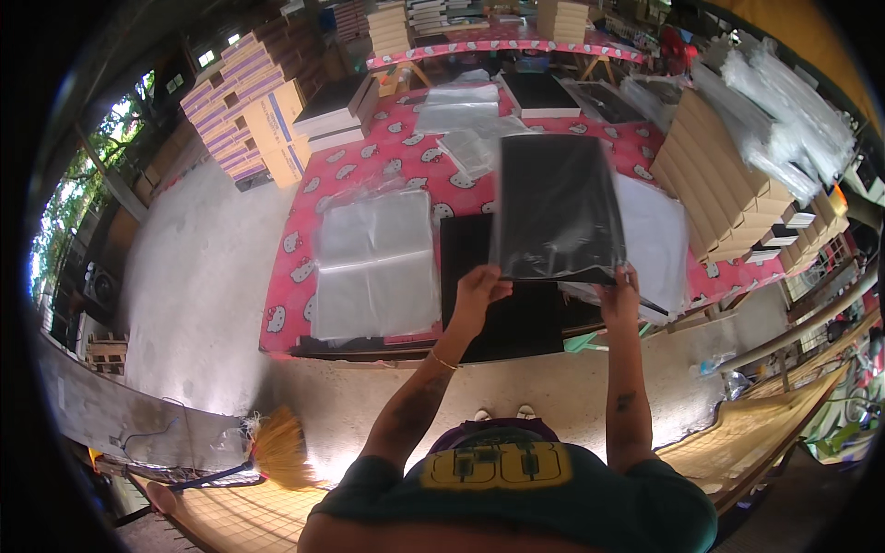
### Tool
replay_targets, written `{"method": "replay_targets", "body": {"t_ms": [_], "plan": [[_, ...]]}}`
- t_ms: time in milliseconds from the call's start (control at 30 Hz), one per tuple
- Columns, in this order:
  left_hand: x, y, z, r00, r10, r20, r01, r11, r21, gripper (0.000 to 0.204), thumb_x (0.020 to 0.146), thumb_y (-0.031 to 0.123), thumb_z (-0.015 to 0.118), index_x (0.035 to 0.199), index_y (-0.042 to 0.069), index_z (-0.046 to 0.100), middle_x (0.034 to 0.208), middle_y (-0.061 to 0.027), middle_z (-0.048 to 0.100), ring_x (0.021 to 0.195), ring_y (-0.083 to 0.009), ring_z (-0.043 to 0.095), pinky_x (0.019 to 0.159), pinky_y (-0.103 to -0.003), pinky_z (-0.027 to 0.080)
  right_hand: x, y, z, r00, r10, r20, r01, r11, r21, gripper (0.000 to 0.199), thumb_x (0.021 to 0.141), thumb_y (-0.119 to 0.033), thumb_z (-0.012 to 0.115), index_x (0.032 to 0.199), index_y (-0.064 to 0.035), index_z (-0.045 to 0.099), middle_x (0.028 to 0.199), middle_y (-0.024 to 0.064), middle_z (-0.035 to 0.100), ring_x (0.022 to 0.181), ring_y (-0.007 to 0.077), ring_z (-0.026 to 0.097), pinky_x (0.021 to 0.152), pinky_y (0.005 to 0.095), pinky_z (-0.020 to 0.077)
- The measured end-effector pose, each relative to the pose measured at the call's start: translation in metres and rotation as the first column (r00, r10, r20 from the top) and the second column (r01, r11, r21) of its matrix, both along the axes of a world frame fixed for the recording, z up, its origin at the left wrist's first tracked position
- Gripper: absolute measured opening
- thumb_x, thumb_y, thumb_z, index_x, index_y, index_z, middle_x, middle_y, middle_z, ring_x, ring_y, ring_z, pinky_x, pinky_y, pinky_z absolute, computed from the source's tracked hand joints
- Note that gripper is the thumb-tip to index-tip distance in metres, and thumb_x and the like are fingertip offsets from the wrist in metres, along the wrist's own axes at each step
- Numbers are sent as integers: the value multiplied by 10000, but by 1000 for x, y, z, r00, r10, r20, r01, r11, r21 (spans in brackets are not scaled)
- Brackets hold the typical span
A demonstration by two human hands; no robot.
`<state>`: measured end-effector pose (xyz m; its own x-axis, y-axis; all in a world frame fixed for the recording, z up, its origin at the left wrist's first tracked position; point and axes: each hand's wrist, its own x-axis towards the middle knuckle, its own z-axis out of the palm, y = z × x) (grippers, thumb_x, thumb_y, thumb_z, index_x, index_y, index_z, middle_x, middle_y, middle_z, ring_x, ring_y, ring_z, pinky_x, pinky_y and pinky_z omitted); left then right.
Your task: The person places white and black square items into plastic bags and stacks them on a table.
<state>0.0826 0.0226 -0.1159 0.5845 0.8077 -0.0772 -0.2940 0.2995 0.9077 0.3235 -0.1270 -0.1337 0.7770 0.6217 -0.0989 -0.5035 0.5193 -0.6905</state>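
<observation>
A flat black sheet in a clear plastic sleeve (560, 203) is held up over the table, its near edge toward me. My left hand (482, 293) pinches its near left corner, and at the near right corner my right hand (623, 291) grips it with closed fingers. Beneath it lies a black board or stack (464, 244) at the table's front edge, partly covered by the held sleeve. To its left sits a pile of clear plastic sleeves (376, 267). White translucent sheets (659, 235) stick out to the right, near my right hand.
The table has a pink patterned cover (290, 295). More clear sleeves (458, 111) and black-topped stacks (539, 95) lie farther back. Cardboard boxes (714, 180) line the right side; more boxes (263, 120) rise at left. A broom (284, 450) rests behind me, left.
</observation>
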Motion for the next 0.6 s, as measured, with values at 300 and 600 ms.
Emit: {"method": "replay_targets", "body": {"t_ms": [300,600], "plan": [[-103,45,-53,660,646,-384,10,504,864,185,840,140,628,1011,70,642,889,-144,651,795,-297,652,710,-369,512,92,-70,-33,954,-265,140,280,954,-106,234,964,-96,421,1193,-108,467,1094,71,545,985,258,566,783,459,521],[-193,79,-56,350,631,-693,370,586,720,102,860,153,541,896,66,582,868,-190,624,807,-406,589,695,-494,463,100,-76,-35,826,-365,429,558,637,-533,383,934,-215,512,1272,-39,476,1018,31,577,930,192,559,810,336,483]]}}
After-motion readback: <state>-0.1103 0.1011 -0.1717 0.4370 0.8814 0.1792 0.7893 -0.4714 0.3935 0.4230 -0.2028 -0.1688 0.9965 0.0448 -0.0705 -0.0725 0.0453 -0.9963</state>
